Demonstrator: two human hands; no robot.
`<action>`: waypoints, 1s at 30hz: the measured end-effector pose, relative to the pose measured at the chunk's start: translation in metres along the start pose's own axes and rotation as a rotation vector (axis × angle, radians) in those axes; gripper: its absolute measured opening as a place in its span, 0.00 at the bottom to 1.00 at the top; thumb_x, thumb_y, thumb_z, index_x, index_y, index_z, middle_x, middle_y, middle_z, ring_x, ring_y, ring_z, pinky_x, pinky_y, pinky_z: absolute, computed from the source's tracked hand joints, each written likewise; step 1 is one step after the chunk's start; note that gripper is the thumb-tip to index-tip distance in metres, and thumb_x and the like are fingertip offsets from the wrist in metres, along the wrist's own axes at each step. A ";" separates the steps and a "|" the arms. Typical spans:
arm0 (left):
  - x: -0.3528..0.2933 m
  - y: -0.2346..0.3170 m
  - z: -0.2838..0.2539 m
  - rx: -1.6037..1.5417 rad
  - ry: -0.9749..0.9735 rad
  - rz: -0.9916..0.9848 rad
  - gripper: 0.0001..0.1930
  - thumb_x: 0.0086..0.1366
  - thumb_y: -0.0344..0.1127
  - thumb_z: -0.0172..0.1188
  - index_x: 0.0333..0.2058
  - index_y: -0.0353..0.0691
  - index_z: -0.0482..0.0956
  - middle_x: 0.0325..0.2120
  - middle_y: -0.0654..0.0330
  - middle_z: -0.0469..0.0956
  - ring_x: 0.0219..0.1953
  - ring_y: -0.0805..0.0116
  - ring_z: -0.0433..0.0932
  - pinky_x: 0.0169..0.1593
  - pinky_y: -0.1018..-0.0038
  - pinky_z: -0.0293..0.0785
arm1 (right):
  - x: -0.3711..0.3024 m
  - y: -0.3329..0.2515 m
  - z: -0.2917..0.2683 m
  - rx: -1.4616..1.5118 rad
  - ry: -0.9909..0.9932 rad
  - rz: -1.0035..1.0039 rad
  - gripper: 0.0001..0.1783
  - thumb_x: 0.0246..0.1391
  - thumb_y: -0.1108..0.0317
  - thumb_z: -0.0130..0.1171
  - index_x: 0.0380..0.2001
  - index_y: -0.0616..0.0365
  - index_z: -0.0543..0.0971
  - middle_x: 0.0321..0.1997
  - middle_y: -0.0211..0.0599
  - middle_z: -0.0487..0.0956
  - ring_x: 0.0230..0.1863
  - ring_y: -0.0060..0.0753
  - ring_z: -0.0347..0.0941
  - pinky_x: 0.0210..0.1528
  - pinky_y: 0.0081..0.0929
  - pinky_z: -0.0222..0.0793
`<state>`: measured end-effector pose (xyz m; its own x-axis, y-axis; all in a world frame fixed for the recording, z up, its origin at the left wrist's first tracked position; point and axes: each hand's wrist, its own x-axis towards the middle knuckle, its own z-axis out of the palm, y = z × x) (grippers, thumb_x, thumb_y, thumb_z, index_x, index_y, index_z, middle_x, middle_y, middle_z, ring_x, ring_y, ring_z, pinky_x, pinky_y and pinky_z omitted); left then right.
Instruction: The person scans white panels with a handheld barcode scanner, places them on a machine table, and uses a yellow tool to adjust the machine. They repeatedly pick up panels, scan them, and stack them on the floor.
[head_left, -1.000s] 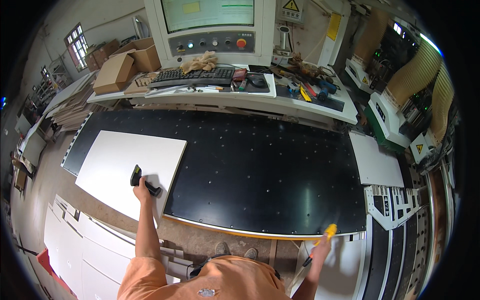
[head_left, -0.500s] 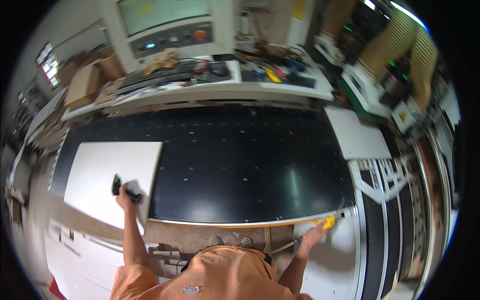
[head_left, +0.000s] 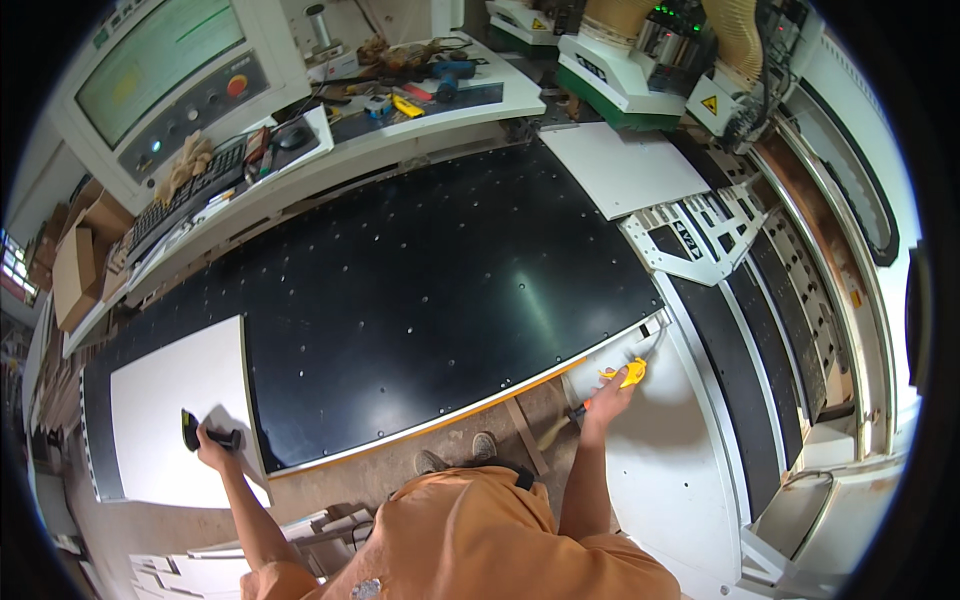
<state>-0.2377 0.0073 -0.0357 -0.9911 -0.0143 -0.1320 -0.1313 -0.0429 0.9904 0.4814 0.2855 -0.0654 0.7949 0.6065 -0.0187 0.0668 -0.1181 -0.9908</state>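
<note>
My left hand (head_left: 212, 451) is closed around a black handheld barcode scanner (head_left: 190, 430), just above a white panel (head_left: 160, 385). The panel lies at the left end of a black air-float table (head_left: 400, 270) dotted with small holes. Over on the right, my right hand (head_left: 607, 402) grips a yellow air blow gun (head_left: 634, 374) with a thin nozzle. An orange-and-black fitting (head_left: 579, 410) hangs under that hand, by the table's front right corner.
A control console (head_left: 195, 115) with a screen and red button stands far left, beside a shelf of tools (head_left: 400, 105). Machine heads (head_left: 630, 75) hang at far right. Below them sit another white panel (head_left: 625, 165) and a slotted metal plate (head_left: 690, 235).
My view has turned to the right, bringing more of the machine in. My left hand still holds the scanner over the panel, and my right hand keeps the blow gun near the table corner.
</note>
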 end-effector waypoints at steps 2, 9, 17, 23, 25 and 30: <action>0.000 -0.002 0.004 -0.026 0.002 -0.018 0.17 0.63 0.45 0.63 0.28 0.33 0.79 0.23 0.59 0.76 0.24 0.66 0.77 0.29 0.68 0.77 | 0.007 0.037 0.021 0.218 0.020 0.213 0.25 0.70 0.54 0.48 0.58 0.64 0.70 0.41 0.43 0.81 0.40 0.41 0.81 0.41 0.36 0.75; -0.017 -0.004 0.011 0.046 0.087 0.051 0.19 0.60 0.44 0.65 0.26 0.30 0.80 0.19 0.63 0.75 0.21 0.69 0.74 0.28 0.70 0.71 | -0.045 0.147 0.047 -0.622 -0.540 -0.192 0.20 0.61 0.60 0.63 0.41 0.70 0.76 0.37 0.52 0.80 0.42 0.52 0.79 0.46 0.41 0.72; -0.043 0.005 0.009 0.055 0.049 0.069 0.18 0.59 0.43 0.66 0.27 0.30 0.79 0.20 0.63 0.75 0.21 0.71 0.74 0.27 0.71 0.70 | -0.080 0.229 -0.099 -1.260 -1.130 0.266 0.27 0.61 0.51 0.58 0.51 0.65 0.77 0.57 0.57 0.77 0.49 0.58 0.78 0.53 0.45 0.72; -0.057 0.018 0.015 0.076 0.016 0.034 0.17 0.57 0.43 0.65 0.30 0.32 0.79 0.23 0.62 0.75 0.22 0.68 0.77 0.28 0.71 0.75 | -0.082 0.234 -0.099 -1.276 -1.199 0.393 0.27 0.61 0.51 0.58 0.51 0.65 0.77 0.57 0.57 0.77 0.50 0.58 0.78 0.53 0.45 0.72; -0.057 0.019 0.016 0.079 0.018 0.009 0.16 0.56 0.44 0.65 0.28 0.33 0.79 0.22 0.63 0.75 0.22 0.69 0.77 0.28 0.72 0.73 | -0.072 0.222 -0.071 -1.165 -1.168 0.342 0.27 0.61 0.51 0.58 0.51 0.65 0.77 0.57 0.57 0.77 0.50 0.58 0.78 0.53 0.45 0.72; -0.047 0.014 0.017 0.149 0.051 0.019 0.16 0.55 0.45 0.66 0.27 0.35 0.79 0.21 0.65 0.74 0.21 0.70 0.74 0.27 0.71 0.71 | -0.053 0.181 0.005 -0.731 -1.024 0.213 0.28 0.61 0.50 0.58 0.51 0.65 0.77 0.57 0.56 0.77 0.50 0.58 0.78 0.54 0.45 0.72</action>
<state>-0.1934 0.0246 -0.0145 -0.9917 -0.0643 -0.1115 -0.1179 0.1062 0.9873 0.4485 0.2356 -0.2448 0.0262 0.8107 -0.5849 0.5701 -0.4927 -0.6574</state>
